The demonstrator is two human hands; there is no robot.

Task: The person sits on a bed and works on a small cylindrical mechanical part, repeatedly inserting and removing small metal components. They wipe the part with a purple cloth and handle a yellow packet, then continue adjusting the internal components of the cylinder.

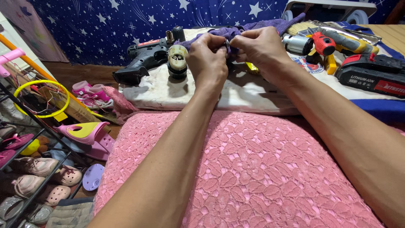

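Gearbox (177, 62) crowds the hands (230, 52) left; white cloth (236, 95) below lies open.

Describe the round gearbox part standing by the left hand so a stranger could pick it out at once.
Start at the dirty white cushion beyond the pink lace cover. On it, just left of the left hand, stands the gearbox part. Unlike the black drill body beside it, it is a short upright cylinder, cream above, black below, its gears exposed.
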